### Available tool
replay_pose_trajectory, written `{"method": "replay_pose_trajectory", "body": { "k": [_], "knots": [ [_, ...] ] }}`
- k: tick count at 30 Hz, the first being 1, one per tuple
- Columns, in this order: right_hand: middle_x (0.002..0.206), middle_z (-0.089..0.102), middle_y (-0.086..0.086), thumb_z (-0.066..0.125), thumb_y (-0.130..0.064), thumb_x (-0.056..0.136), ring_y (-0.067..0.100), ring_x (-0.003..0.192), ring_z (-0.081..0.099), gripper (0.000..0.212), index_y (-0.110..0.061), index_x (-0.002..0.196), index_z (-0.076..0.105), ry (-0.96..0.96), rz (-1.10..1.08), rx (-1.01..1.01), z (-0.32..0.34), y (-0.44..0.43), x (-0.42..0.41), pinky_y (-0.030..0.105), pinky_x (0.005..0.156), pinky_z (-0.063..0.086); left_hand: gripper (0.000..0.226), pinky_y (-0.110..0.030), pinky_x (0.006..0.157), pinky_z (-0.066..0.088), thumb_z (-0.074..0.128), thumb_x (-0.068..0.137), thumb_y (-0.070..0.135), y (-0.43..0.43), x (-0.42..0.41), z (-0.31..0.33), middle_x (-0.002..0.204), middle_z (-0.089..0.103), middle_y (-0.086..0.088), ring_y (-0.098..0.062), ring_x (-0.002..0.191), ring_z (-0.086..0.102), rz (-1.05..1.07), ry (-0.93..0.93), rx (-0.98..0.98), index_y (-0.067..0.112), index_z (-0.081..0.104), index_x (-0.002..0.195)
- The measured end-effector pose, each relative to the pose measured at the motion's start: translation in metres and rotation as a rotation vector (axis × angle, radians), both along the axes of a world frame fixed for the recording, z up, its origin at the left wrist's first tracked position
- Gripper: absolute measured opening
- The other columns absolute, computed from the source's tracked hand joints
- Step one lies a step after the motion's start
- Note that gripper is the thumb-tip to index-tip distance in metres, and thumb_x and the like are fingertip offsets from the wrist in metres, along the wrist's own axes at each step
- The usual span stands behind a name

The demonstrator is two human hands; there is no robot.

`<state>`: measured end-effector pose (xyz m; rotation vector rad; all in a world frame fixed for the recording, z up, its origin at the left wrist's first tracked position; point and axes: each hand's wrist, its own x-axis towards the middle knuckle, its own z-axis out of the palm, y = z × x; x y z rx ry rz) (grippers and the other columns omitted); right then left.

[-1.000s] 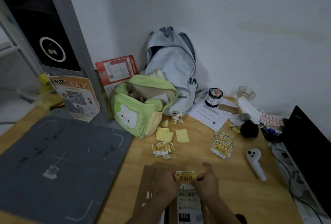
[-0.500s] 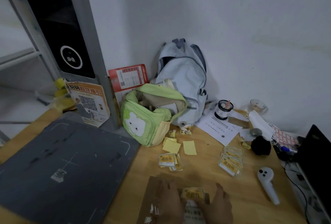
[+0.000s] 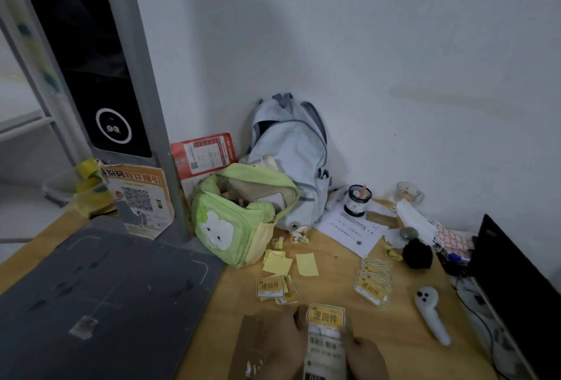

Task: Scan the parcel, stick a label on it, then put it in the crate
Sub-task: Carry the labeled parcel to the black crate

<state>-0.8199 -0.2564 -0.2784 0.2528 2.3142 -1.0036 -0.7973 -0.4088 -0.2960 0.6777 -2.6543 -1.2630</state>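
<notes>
1. Presently, one wooden table (image 3: 394,346) fills the lower half of the frame; its surface is smooth and tan.
2. One dark grey scanning mat (image 3: 100,297), flat, rectangular and scuffed, covers the lower left.
3. One grey upright scanner post (image 3: 91,76) with a glossy black panel stands at upper left.
4. Two soft fabric bags sit at centre: one pale blue backpack (image 3: 291,161) against the wall and one green bag (image 3: 239,215), unzipped, in front of it.
5. One brown cardboard parcel (image 3: 252,346) lies flat at bottom centre, carrying a white printed slip.
6. One white plastic handheld scanner (image 3: 431,314) lies at lower right.
7. Two loose stacks of yellow labels (image 3: 372,284) lie above the parcel.
8. One yellow label (image 3: 325,315) sits on the parcel's upper end.
9. Left hand (image 3: 285,346): fingers curled, tips touching the label's left edge.
10. Right hand (image 3: 365,355): fingers bent onto the slip just below the label; how far they spread cannot be told.
</notes>
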Motion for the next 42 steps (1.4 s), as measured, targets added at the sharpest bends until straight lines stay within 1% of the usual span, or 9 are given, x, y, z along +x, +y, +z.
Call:
{"method": "replay_pose_trajectory", "body": {
  "k": [2, 5, 7, 11, 18, 25, 29, 33, 42],
  "knots": [
    [0.083, 0.07, 0.011, 0.043, -0.062, 0.088, 0.021, 0.082, 0.066, 0.055, -0.019, 0.061, 0.065, 0.066, -0.026, -0.003, 0.012, 0.001, -0.006, 0.029, 0.074, 0.047, 0.031, -0.026, 0.076, 0.05, 0.043, 0.095, 0.045, 0.004, 0.007, 0.004, 0.104, 0.072, 0.004, -0.016, 0.096, 0.066, 0.065, -0.06, 0.132, 0.028, 0.065, 0.108],
    [0.091, 0.075, 0.013, 0.042, -0.065, 0.087, 0.024, 0.086, 0.069, 0.06, -0.014, 0.074, 0.072, 0.129, -0.025, -0.003, 0.034, -0.002, -0.015, 0.031, 0.074, 0.051, 0.01, -0.015, 0.06, 0.04, 0.053, 0.093, 0.036, 0.003, 0.001, 0.022, 0.088, 0.064, 0.016, -0.015, 0.094, 0.065, 0.071, 0.065, 0.212, 0.03, 0.06, 0.095],
    [0.092, 0.075, 0.014, 0.045, -0.063, 0.087, 0.026, 0.084, 0.07, 0.062, -0.008, 0.088, 0.074, 0.187, -0.061, -0.052, 0.053, -0.007, -0.02, 0.037, 0.081, 0.055, 0.008, -0.017, 0.063, 0.039, 0.056, 0.091, 0.029, -0.006, -0.006, 0.04, 0.091, 0.063, 0.013, -0.01, 0.088, 0.06, 0.075, 0.135, 0.231, 0.025, 0.061, 0.097],
    [0.084, 0.075, 0.009, 0.057, -0.053, 0.086, 0.027, 0.079, 0.071, 0.044, -0.011, 0.084, 0.071, 0.293, -0.147, -0.196, 0.091, -0.019, -0.024, 0.048, 0.08, 0.059, 0.012, -0.021, 0.069, 0.043, 0.059, 0.09, 0.025, -0.021, -0.014, 0.084, 0.091, 0.06, 0.018, -0.007, 0.09, 0.058, 0.03, 0.254, 0.238, 0.027, 0.062, 0.102],
    [0.085, 0.074, 0.007, 0.058, -0.048, 0.087, 0.026, 0.081, 0.07, 0.039, -0.01, 0.088, 0.069, 0.466, -0.228, -0.3, 0.172, -0.028, -0.029, 0.046, 0.08, 0.059, 0.018, -0.033, 0.081, 0.052, 0.057, 0.092, 0.027, -0.034, -0.03, 0.166, 0.1, 0.063, 0.009, -0.014, 0.093, 0.061, -0.048, 0.405, 0.225, 0.021, 0.062, 0.107],
    [0.08, 0.076, 0.003, 0.056, -0.052, 0.086, 0.024, 0.076, 0.072, 0.041, -0.014, 0.08, 0.07, 0.629, -0.363, -0.303, 0.235, -0.005, -0.011, 0.042, 0.076, 0.059, 0.028, -0.02, 0.066, 0.044, 0.061, 0.087, 0.024, -0.011, -0.03, 0.233, 0.107, 0.06, 0.009, -0.003, 0.081, 0.058, -0.198, 0.535, 0.227, 0.025, 0.059, 0.115],
    [0.074, 0.076, -0.001, 0.055, -0.052, 0.086, 0.021, 0.072, 0.071, 0.039, -0.017, 0.076, 0.068, 0.686, -0.459, -0.273, 0.255, 0.029, 0.012, 0.037, 0.069, 0.058, 0.039, -0.038, 0.087, 0.055, 0.061, 0.088, 0.024, 0.022, -0.022, 0.25, 0.124, 0.061, 0.004, -0.017, 0.098, 0.064, -0.343, 0.532, 0.298, 0.025, 0.054, 0.126],
    [0.079, 0.077, 0.001, 0.053, -0.05, 0.087, 0.023, 0.078, 0.072, 0.037, -0.017, 0.088, 0.069, 0.73, -0.575, -0.228, 0.271, 0.079, 0.046, 0.043, 0.077, 0.06, 0.037, -0.034, 0.084, 0.054, 0.06, 0.09, 0.02, 0.073, -0.013, 0.258, 0.126, 0.06, 0.003, -0.016, 0.099, 0.063, -0.505, 0.56, 0.393, 0.027, 0.055, 0.126],
    [0.074, 0.071, 0.004, 0.056, -0.044, 0.089, 0.02, 0.063, 0.067, 0.034, -0.012, 0.092, 0.064, 0.81, -0.923, -0.151, 0.291, 0.218, 0.166, 0.037, 0.067, 0.061, 0.04, -0.034, 0.079, 0.058, 0.06, 0.09, 0.023, 0.237, 0.045, 0.28, 0.129, 0.058, 0.001, -0.016, 0.099, 0.063, -0.913, 0.516, 0.497, 0.024, 0.053, 0.13]
  ]
}}
